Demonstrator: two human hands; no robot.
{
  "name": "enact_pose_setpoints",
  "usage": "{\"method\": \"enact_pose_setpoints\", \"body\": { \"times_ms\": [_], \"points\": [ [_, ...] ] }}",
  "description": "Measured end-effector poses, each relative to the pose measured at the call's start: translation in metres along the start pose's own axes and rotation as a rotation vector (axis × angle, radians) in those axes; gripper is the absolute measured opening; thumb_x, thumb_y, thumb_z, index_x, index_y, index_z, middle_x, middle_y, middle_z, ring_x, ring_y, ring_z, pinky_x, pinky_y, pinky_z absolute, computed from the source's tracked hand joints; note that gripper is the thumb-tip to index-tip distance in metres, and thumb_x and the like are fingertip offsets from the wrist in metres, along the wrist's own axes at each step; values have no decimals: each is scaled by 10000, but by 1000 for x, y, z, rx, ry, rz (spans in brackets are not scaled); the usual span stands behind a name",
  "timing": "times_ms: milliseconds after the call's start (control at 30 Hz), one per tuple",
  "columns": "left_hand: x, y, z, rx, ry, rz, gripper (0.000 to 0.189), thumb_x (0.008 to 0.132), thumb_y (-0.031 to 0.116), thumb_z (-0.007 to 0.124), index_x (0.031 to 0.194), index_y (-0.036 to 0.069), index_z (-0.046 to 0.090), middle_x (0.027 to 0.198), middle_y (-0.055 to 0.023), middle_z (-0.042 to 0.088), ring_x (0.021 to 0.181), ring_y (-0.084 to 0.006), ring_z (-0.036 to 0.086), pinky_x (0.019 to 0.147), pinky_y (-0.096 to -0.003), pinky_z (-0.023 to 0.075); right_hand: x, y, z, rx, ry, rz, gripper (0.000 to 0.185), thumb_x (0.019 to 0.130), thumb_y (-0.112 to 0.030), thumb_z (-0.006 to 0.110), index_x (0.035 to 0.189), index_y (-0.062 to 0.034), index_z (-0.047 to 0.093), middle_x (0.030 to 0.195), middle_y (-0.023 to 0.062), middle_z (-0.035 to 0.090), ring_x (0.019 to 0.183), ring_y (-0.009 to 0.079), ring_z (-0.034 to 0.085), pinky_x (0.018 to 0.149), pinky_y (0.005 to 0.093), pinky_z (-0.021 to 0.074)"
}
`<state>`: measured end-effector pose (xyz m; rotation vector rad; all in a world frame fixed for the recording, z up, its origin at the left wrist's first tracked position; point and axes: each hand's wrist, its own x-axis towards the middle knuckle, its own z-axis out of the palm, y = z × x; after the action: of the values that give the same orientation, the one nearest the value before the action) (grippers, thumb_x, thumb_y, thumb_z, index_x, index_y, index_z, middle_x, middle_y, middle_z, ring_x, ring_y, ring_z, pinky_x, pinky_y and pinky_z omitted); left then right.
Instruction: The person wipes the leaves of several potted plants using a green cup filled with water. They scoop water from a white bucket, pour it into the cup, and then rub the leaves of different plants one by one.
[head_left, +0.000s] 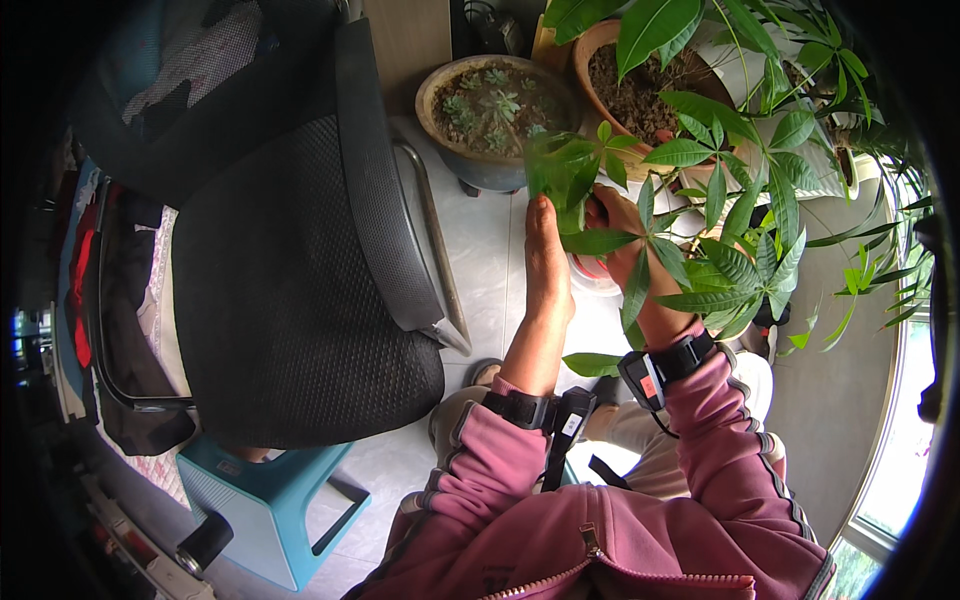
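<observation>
My left hand (546, 240) is raised upright and holds a translucent green sheet or container (551, 169), whose exact kind I cannot tell. Behind leaves, my right hand (615, 217) has its fingers curled at the right side of the green thing, close to a leafy stem; what those fingers grip is hidden. Green palmate leaves (716, 281) of a potted plant hang over my right hand and forearm. Below the hands, a round clear container with a red ring (592, 271) stands partly hidden. Both wrists wear black straps with small devices.
A round pot of succulents (487, 176) and a terracotta pot of soil (596, 36) stand ahead. A black mesh office chair (300, 300) with a metal-framed armrest fills the left side. Behind it is a teal plastic stool (300, 480). A window (892, 420) lies at the right.
</observation>
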<state>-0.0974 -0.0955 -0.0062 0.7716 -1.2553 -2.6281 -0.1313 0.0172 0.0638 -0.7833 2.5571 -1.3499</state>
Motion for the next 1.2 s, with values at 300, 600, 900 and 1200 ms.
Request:
{"method": "enact_pose_setpoints", "body": {
  "times_ms": [300, 600, 900, 1200],
  "points": [
    [-11, 7, 6, -31, -44, 33, 758, 1041, 547, 407, 1555, 0, 304, 1632, -103, 293, 1495, -203, 257, 1219, -363, 157, -7, 14, 1, 307, 8, 78, 369, 907, 77, 562, 1269, 49, 496, 952, 72, 503, 854, 175, 492, 765, 283, 438],
    [-16, -3, -1, -56, -62, 6, 688, 1042, 476, 438, 1508, -26, 366, 1549, -182, 395, 1421, -268, 377, 1179, -348, 250, -28, 34, 15, 737, 259, 632, 109, 982, -155, 552, 1015, -64, 602, 740, -9, 504, 625, 94, 462, 551, 233, 384],
    [-34, 8, -1, -154, -15, 23, 558, 1048, 410, 482, 1425, -2, 486, 1509, -95, 466, 1399, -180, 383, 1184, -353, 232, -39, 54, 25, 1055, 216, 649, 225, 975, -289, 603, 826, -127, 558, 664, -23, 506, 572, 89, 461, 521, 229, 354],
    [-29, 13, -13, -205, 32, 22, 543, 1043, 403, 503, 1414, 7, 499, 1499, -90, 476, 1380, -176, 404, 1173, -354, 253, -25, 31, 38, 886, 231, 669, 379, 969, -334, 613, 681, -129, 476, 593, -30, 430, 515, 89, 370, 511, 245, 282]
  ]
}}
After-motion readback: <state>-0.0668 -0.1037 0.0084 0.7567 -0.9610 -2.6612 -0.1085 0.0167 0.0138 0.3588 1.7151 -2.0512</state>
